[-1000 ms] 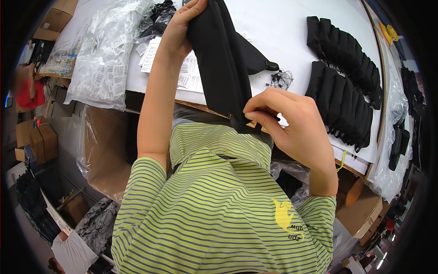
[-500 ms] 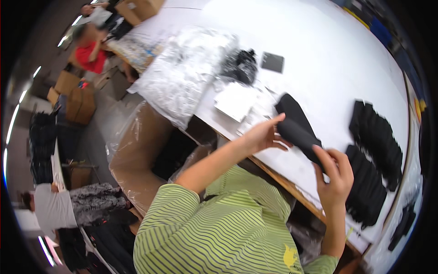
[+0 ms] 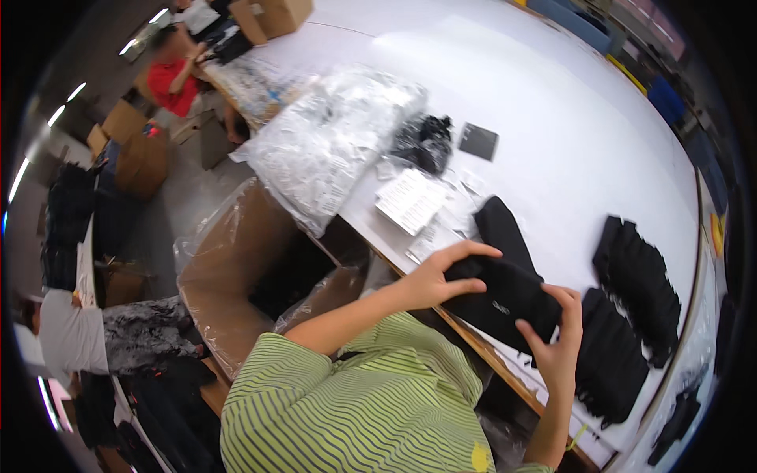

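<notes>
Wide open white counter (image 3: 568, 118) up top, plenty of room for a hand to sweep across there. Closer in, it tightens: both hands, left (image 3: 438, 277) and right (image 3: 557, 339), grip a folded black garment (image 3: 505, 298) right at the counter edge. To the right, two stacks of black folded pieces (image 3: 631, 315) wall off that side. To the left, a heap of clear plastic bags (image 3: 331, 146), a black bundle (image 3: 426, 140) and paper sheets (image 3: 410, 201) crowd the way. Below the edge, a lined cardboard box (image 3: 236, 276) gapes open, possibly part-filled; too dark to tell.
</notes>
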Action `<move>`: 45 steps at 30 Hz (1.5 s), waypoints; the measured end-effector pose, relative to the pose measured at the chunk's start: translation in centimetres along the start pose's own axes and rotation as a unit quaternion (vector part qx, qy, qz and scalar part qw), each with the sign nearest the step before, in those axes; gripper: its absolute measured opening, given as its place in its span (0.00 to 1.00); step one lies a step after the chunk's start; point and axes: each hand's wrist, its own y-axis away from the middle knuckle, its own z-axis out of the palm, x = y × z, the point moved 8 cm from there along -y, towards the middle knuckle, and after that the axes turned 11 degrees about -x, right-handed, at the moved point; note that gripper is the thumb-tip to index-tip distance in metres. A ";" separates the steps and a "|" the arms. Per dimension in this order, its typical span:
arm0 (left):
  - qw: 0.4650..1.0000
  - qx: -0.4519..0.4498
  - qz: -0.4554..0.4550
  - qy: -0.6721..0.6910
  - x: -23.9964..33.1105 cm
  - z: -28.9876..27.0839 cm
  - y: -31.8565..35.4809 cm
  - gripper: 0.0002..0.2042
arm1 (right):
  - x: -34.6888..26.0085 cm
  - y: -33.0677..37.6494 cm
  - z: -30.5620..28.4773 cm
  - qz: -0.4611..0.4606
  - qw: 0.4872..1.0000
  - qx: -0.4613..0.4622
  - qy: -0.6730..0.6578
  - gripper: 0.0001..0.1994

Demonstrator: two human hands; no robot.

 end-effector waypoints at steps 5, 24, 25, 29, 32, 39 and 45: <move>0.995 0.024 0.026 -0.095 1.0 -1.7 0.2 0.13 | 0.5 -0.7 -0.6 -0.031 0.999 0.005 -0.029 0.14; 0.949 0.103 -0.039 -0.297 -1.2 -5.8 -1.4 0.15 | 13.9 19.5 -15.9 0.255 0.907 0.326 -0.081 0.12; 0.896 0.100 -0.034 -0.432 -0.8 -7.0 -1.3 0.14 | 15.1 22.6 -18.4 0.230 0.891 0.391 -0.032 0.15; 0.871 0.138 -0.035 -0.470 -3.2 -13.0 1.8 0.14 | 18.6 32.7 -25.0 0.273 0.760 0.563 0.176 0.17; 0.870 0.158 -0.068 -0.462 -4.2 -14.8 3.0 0.15 | 21.2 36.0 -26.4 0.329 0.693 0.577 0.282 0.16; 0.867 0.173 -0.091 -0.459 -5.3 -15.8 2.9 0.16 | 28.5 35.9 -24.4 0.444 0.688 0.496 0.290 0.24; 0.836 0.158 -0.098 -0.516 -7.1 -16.3 3.1 0.17 | 30.7 37.0 -23.5 0.513 0.618 0.557 0.213 0.33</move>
